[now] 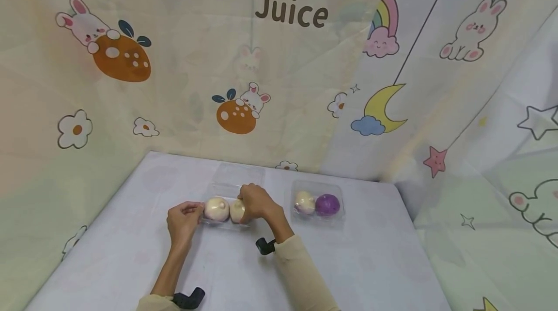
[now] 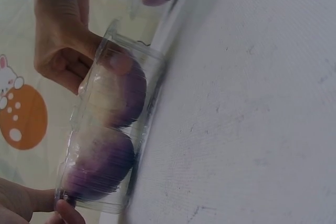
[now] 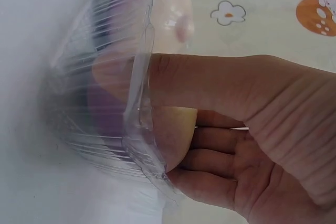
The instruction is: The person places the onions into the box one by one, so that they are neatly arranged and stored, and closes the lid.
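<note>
A clear plastic clamshell box (image 1: 218, 225) sits on the table with its lid (image 1: 239, 175) raised at the back. Inside are two round balls, cream on top and purple below: a left ball (image 1: 216, 209) with a small nub and a right ball (image 1: 237, 210). My left hand (image 1: 183, 221) pinches the box's left edge between thumb and fingers. Around the right ball (image 3: 176, 140) curls my right hand (image 1: 258, 202), the thumb reaching inside the front wall and the fingers on the far side.
To the right stands a second clear box (image 1: 318, 186) holding a cream-topped ball (image 1: 304, 203) and a purple ball (image 1: 327, 205). The table (image 1: 244, 272) has a white cover. Printed cloth (image 1: 296, 73) hangs behind and at both sides.
</note>
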A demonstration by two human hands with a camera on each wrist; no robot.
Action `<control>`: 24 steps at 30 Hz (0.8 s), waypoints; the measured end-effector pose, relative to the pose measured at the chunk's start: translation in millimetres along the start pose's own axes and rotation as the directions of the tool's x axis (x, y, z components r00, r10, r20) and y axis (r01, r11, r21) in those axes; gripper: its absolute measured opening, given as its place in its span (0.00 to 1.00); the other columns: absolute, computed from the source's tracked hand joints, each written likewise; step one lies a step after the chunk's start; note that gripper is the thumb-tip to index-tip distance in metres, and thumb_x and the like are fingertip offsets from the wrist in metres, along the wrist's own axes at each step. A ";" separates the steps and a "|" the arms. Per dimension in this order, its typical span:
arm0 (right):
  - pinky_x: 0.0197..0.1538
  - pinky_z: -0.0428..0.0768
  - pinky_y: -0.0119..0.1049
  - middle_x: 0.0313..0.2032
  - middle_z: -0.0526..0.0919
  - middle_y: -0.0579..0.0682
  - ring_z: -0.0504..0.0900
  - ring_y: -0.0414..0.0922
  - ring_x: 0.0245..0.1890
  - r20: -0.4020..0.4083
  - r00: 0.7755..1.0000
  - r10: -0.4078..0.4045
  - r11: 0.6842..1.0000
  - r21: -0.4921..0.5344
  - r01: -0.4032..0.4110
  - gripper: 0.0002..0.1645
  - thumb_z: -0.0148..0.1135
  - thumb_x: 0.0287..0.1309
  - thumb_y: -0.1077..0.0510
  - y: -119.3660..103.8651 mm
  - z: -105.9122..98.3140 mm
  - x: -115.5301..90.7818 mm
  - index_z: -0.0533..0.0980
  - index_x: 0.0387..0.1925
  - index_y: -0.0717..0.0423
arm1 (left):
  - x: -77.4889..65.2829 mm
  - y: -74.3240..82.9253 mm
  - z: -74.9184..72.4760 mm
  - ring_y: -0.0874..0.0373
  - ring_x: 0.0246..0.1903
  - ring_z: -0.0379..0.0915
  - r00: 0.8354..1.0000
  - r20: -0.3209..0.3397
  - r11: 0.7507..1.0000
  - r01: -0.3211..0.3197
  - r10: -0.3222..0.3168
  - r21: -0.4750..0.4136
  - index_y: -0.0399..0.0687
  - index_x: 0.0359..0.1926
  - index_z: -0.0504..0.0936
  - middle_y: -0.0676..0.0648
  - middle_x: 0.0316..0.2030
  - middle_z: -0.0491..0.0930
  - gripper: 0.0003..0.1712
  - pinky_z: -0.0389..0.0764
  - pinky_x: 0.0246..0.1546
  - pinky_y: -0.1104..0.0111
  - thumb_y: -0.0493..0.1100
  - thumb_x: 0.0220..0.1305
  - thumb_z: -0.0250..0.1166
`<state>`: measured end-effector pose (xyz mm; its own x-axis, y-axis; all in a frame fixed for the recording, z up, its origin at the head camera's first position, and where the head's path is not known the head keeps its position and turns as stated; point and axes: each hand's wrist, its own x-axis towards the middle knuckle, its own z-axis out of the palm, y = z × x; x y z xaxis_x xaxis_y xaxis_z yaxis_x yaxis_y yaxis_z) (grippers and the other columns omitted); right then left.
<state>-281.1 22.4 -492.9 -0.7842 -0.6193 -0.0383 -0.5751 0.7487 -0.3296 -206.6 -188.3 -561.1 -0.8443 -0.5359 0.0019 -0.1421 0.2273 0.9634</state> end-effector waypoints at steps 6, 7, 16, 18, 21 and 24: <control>0.32 0.70 0.29 0.37 0.89 0.49 0.71 0.38 0.32 -0.010 1.000 -0.013 1.000 -0.026 0.013 0.28 0.91 0.38 0.54 0.7 3.3 -0.1 0.89 0.42 0.60 | 0.3 0.1 0.8 0.62 0.19 0.77 1.000 0.000 1.000 0.006 -0.006 -0.005 0.30 0.43 0.90 0.44 0.29 0.88 0.09 0.80 0.18 0.75 0.35 0.70 0.72; 0.33 0.72 0.28 0.39 0.90 0.50 0.74 0.38 0.33 -0.010 1.000 -0.013 1.000 -0.027 0.012 0.30 0.91 0.38 0.54 0.7 3.3 -0.3 0.88 0.45 0.60 | 0.3 0.3 1.0 0.62 0.19 0.77 1.000 0.001 1.000 0.009 -0.009 -0.006 0.30 0.43 0.90 0.44 0.28 0.88 0.09 0.80 0.18 0.75 0.35 0.70 0.72; 0.35 0.77 0.30 0.44 0.93 0.52 0.80 0.41 0.37 0.002 1.000 0.006 1.000 -0.014 -0.006 0.35 0.91 0.40 0.56 -0.6 3.4 -0.6 0.89 0.53 0.61 | 1.0 -0.2 1.0 0.61 0.20 0.78 1.000 0.007 1.000 -0.009 0.009 0.004 0.30 0.43 0.90 0.45 0.28 0.89 0.08 0.80 0.19 0.75 0.35 0.70 0.72; 0.37 0.79 0.30 0.46 0.93 0.53 0.82 0.42 0.38 0.008 1.000 0.008 1.000 -0.012 -0.008 0.34 0.90 0.41 0.56 -1.0 3.3 -0.8 0.89 0.54 0.61 | 1.3 -0.7 0.9 0.61 0.20 0.78 1.000 0.011 1.000 -0.016 0.016 0.008 0.30 0.44 0.90 0.45 0.29 0.89 0.08 0.79 0.19 0.75 0.34 0.70 0.71; 0.39 0.81 0.31 0.47 0.93 0.53 0.84 0.44 0.41 0.021 1.000 0.012 1.000 -0.009 -0.012 0.33 0.88 0.43 0.57 -1.6 2.6 -1.1 0.89 0.55 0.60 | 0.8 -0.4 1.1 0.61 0.20 0.78 1.000 0.011 1.000 -0.023 0.023 0.012 0.30 0.43 0.90 0.44 0.29 0.89 0.08 0.79 0.19 0.75 0.34 0.70 0.71; 0.41 0.82 0.32 0.48 0.93 0.52 0.83 0.43 0.42 0.034 0.999 0.017 1.000 -0.011 -0.017 0.34 0.89 0.43 0.57 -1.6 2.2 -0.7 0.89 0.55 0.60 | 0.5 -0.1 1.7 0.61 0.19 0.77 1.000 0.006 1.000 -0.022 0.022 0.011 0.30 0.43 0.90 0.44 0.28 0.90 0.07 0.79 0.19 0.75 0.33 0.69 0.71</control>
<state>-279.1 21.2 -494.4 -0.7856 -0.6140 -0.0761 -0.5644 0.7616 -0.3183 -207.9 -187.2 -561.6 -0.8501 -0.5262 0.0216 -0.1290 0.2480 0.9601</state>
